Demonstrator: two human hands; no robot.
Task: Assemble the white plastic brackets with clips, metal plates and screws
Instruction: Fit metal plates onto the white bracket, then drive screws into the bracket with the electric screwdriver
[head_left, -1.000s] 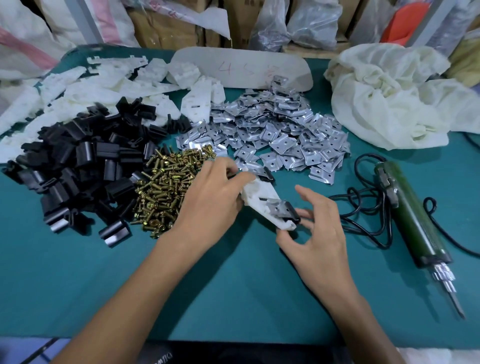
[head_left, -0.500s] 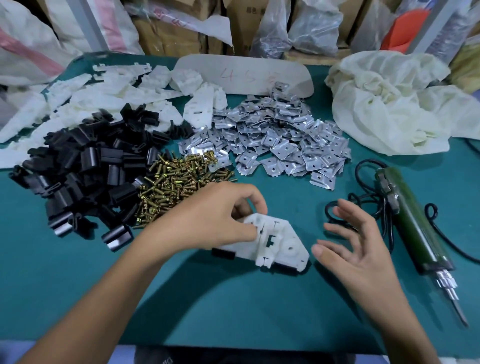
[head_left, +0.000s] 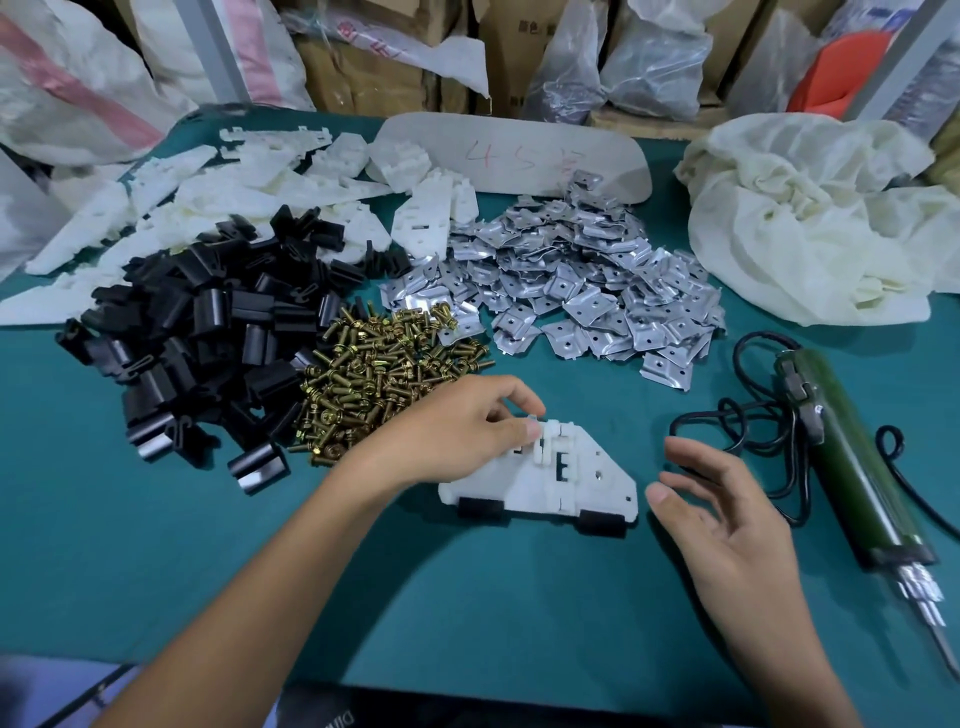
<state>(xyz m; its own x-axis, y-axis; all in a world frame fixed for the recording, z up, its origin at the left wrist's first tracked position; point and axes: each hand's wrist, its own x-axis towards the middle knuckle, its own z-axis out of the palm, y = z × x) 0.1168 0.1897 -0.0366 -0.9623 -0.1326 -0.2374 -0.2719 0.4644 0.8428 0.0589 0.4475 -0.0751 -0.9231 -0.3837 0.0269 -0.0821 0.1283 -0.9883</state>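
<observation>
A white plastic bracket (head_left: 587, 483) lies flat on the green table (head_left: 467, 597), with black clips (head_left: 480, 506) fitted on its near edge at both ends. My left hand (head_left: 457, 431) pinches the bracket's upper left edge between thumb and curled fingers. My right hand (head_left: 727, 514) hovers just right of the bracket with relaxed fingers and holds nothing. Behind the left hand lie a heap of brass screws (head_left: 379, 374), a pile of loose black clips (head_left: 208, 332) and a spread of metal plates (head_left: 582, 291). More white brackets (head_left: 208, 197) are heaped at the back left.
A green electric screwdriver (head_left: 852, 467) with a coiled black cable lies at the right, bit pointing towards me. A crumpled white cloth (head_left: 810, 218) sits at the back right. Sacks and cardboard boxes line the far edge.
The bracket went from held up between both hands to lying flat on the table. My right hand let go and moved off to the right; my left hand kept hold of it.
</observation>
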